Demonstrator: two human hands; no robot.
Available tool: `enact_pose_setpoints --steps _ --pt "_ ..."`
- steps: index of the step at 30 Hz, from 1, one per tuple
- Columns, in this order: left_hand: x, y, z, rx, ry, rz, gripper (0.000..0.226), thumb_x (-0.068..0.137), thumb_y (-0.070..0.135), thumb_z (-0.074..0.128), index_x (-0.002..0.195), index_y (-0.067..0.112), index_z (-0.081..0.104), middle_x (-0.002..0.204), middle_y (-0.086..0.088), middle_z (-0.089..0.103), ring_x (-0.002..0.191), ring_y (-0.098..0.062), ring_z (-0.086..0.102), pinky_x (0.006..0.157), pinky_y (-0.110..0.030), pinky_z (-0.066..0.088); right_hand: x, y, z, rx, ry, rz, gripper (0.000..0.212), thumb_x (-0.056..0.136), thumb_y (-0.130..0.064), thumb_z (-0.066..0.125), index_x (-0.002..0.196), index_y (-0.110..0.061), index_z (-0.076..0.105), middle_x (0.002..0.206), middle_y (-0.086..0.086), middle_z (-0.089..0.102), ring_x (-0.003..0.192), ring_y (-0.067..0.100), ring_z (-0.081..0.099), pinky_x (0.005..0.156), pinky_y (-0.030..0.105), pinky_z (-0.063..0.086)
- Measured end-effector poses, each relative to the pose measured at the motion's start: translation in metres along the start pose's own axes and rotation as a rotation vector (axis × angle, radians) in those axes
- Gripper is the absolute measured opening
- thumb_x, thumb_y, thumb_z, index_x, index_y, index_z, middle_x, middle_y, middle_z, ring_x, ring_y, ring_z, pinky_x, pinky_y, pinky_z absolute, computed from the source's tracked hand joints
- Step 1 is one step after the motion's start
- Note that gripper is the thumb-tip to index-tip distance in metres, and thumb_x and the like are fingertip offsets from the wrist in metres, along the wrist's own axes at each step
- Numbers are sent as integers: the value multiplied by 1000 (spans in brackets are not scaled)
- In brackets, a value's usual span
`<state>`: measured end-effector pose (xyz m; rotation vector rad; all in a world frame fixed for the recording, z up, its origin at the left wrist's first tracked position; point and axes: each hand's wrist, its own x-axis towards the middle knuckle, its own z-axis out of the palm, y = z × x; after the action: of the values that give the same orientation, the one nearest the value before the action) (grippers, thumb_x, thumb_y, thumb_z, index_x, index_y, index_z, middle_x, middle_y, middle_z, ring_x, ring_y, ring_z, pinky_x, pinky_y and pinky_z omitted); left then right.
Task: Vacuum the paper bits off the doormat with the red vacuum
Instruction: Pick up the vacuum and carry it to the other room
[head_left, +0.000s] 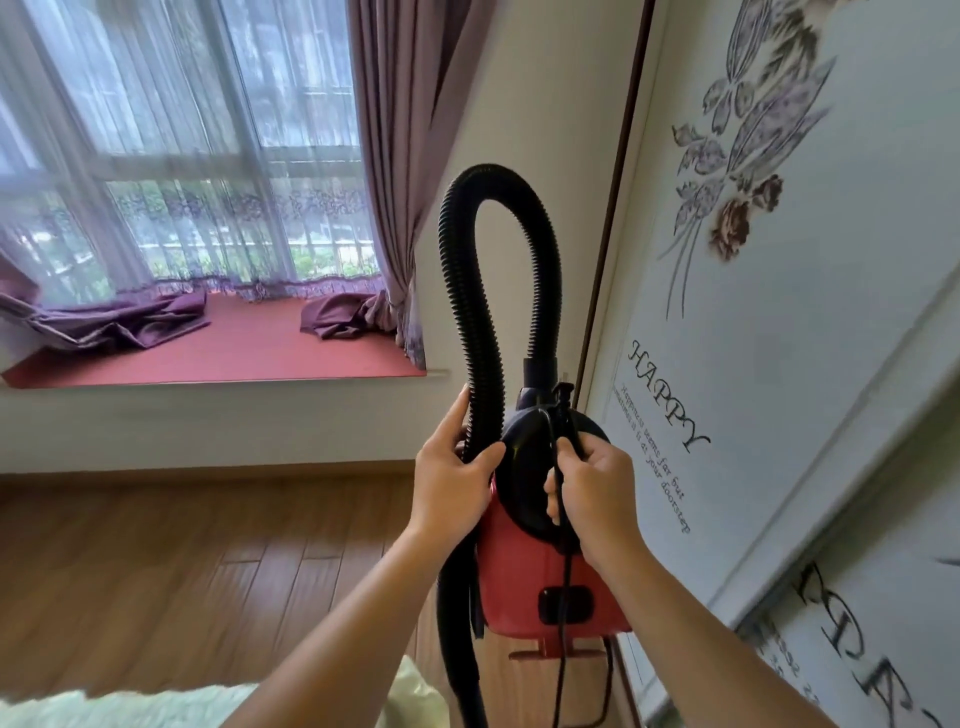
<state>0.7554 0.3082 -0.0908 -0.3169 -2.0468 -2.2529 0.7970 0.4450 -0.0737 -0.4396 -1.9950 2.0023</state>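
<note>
The red vacuum (540, 577) hangs in the air in front of me, red body below and black top above. Its black ribbed hose (496, 249) loops up high and comes back down on the left. My left hand (452, 486) grips the hose beside the vacuum's top. My right hand (597, 493) grips the vacuum's black handle together with the thin black power cord (563, 592), which runs down past the body. A pale fluffy mat (114, 709) shows at the bottom left edge; no paper bits are visible on it.
A wardrobe door (779, 312) with flower and "HAPPY" print stands close on the right. A red window seat (234, 348) with purple curtains lies beyond the wooden floor (182, 561) on the left.
</note>
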Motion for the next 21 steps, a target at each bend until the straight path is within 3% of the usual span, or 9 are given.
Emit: enact_pose_setpoints --steps 6,11,16,21 --pt "77 -29 31 62 46 -47 73 91 0 68 151 36 45 110 -2 75 97 -19 73 87 -35 60 92 8 -8 -8 -39 11 23 104 -12 49 90 -9 69 53 8 55 37 19 46 38 28 40" --pt "125 -41 46 4 94 -61 74 91 -3 66 149 39 46 105 -2 76 87 -17 73 78 -32 59 153 7 -6 -24 -100 8 23 104 -13 49 92 -10 69 53 6 55 38 20 47 41 30 41" --pt "174 -60 50 42 131 -87 75 90 2 69 146 48 48 109 -3 75 96 -22 73 89 -40 59 204 9 6 -26 -106 21 24 104 -12 49 90 -8 69 53 7 55 38 20 47 40 29 41" --pt "223 -83 45 36 132 -107 76 90 -1 69 149 41 45 102 -1 75 92 -18 73 86 -30 59 253 21 25 -53 -99 37 26 104 -12 49 85 -6 67 53 8 55 38 21 46 40 28 40"
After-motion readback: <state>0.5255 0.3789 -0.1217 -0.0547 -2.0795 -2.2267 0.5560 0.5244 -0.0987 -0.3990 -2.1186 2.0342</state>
